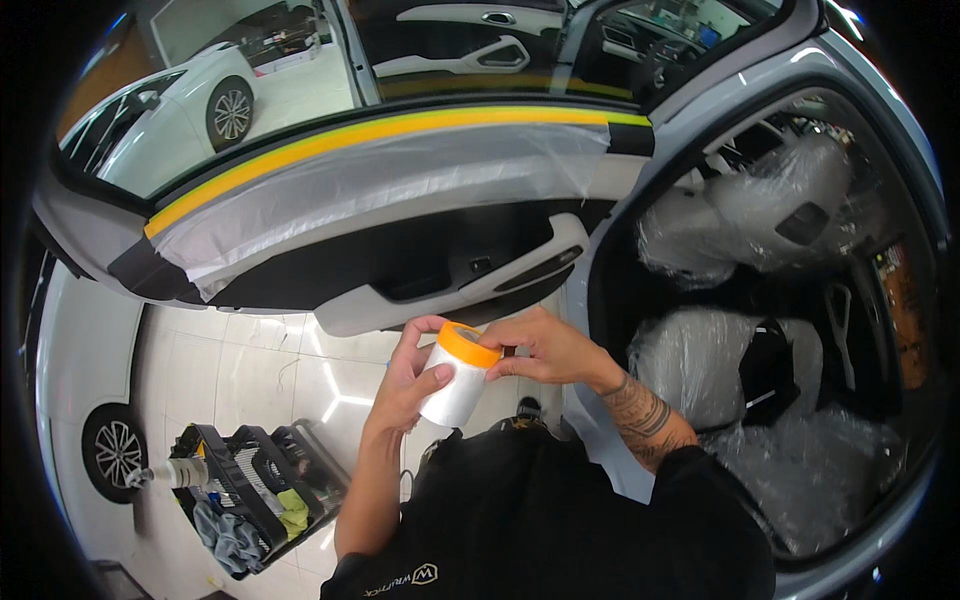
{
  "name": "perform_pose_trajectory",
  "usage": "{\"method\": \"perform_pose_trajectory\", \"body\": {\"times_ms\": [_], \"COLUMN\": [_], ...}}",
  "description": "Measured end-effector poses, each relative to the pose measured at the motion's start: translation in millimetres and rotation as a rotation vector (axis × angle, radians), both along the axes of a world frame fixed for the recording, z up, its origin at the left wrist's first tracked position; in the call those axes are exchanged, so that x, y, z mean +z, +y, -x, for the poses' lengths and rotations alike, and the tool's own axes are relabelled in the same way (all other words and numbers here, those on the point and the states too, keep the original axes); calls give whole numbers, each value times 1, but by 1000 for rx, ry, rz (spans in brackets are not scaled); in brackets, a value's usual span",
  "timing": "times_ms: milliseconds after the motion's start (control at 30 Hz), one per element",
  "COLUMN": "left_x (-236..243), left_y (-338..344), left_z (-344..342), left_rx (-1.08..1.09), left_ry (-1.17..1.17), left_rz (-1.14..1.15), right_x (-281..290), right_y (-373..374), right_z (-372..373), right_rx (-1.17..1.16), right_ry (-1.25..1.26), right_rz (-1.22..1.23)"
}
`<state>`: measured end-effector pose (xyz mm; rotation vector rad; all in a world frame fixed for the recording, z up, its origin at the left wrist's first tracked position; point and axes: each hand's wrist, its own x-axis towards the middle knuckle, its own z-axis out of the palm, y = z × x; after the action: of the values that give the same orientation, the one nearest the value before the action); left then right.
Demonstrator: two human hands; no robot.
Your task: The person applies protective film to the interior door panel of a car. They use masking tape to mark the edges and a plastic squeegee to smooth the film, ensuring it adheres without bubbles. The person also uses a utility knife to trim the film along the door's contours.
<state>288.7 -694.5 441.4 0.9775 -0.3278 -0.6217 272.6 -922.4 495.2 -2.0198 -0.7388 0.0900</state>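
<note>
Holding the white roll (452, 400) just in front of the door (400, 255), the left hand (408, 372) curls around it with the thumb against its side, while the right hand (540, 347) pinches the rim of its orange tape (466, 347); whether a loose end is caught there, I cannot tell. The step in hand looks like working at the tape's edge, and the next move would seem to call for a firm left grip and a clean fingertip hold on the tape. Across the door's upper part, thin film (390, 185) hangs from a yellow strip (380, 124) below the window. Right of the door, the seats (685, 365) are wrapped in clear plastic. On its near side, to the left, a black caddy (262, 520) holds cloths (226, 538) by pale floor tiles (240, 365); beyond its glass stands a white car (190, 105).
</note>
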Motion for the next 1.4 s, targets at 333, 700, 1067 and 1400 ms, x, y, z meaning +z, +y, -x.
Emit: {"method": "perform_pose_trajectory", "body": {"times_ms": [333, 700, 1067, 1400], "left_x": [9, 26, 27, 22], "left_y": [-134, -183, -139, -80], "left_z": [5, -10, -50, -36], "left_rx": [909, 894, 366, 671], "left_ry": [-838, -794, -904, -1120], "left_rz": [-681, -740, -674, -706], "right_x": [-13, -14, -11, -6], "right_y": [-94, -130, -106, -31], "right_z": [-36, -48, -32, -21], "right_rx": [-73, -133, -229, -409], "right_ry": [-230, -377, -394, -425], "right_rz": [0, 50, 108, 147]}}
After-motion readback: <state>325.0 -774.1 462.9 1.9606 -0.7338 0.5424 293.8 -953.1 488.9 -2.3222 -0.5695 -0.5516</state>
